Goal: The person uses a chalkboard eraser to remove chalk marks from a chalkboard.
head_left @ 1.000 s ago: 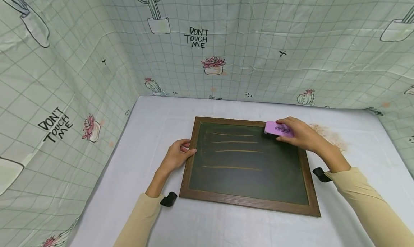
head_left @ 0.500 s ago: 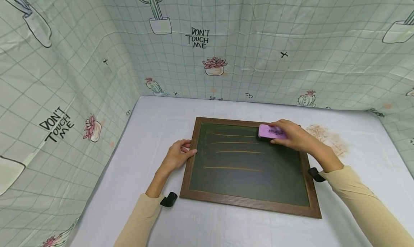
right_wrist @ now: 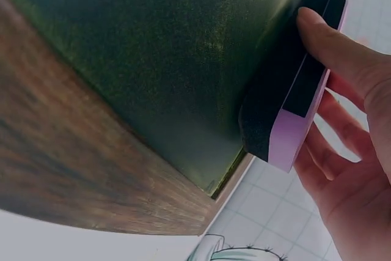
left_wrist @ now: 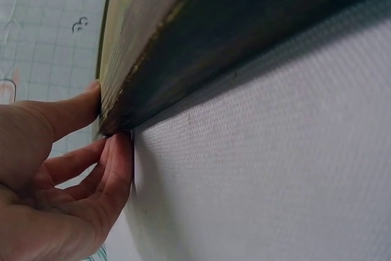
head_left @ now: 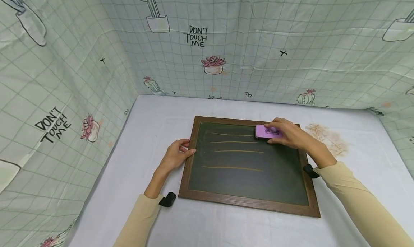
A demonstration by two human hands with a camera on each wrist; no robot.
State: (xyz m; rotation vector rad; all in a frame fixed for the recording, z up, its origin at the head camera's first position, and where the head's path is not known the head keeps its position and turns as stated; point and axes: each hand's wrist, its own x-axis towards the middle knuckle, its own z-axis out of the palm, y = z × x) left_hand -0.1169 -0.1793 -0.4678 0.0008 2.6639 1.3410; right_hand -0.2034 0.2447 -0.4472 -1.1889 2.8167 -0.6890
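Observation:
A chalkboard (head_left: 249,182) in a brown wooden frame lies on the white table, with several yellowish chalk lines on its left half. My right hand (head_left: 288,134) grips a purple chalkboard eraser (head_left: 266,131) against the board's upper part, by the right end of the top line. In the right wrist view, the thumb lies along the black side of the eraser (right_wrist: 293,90) and the fingers are around its purple back. My left hand (head_left: 176,154) holds the frame's left edge. In the left wrist view, the thumb presses the wooden frame (left_wrist: 146,35) while the fingertips (left_wrist: 121,145) touch its lower edge.
Brownish dust (head_left: 326,139) is scattered on the white table (head_left: 155,117) right of the board. A patterned curtain (head_left: 245,60) with cactus drawings hangs behind and to the left. Each wrist wears a small black camera (head_left: 167,199).
My right hand has slid the eraser leftward along the upper part of the board, up to the end of the top chalk line. The left hand keeps its place on the frame.

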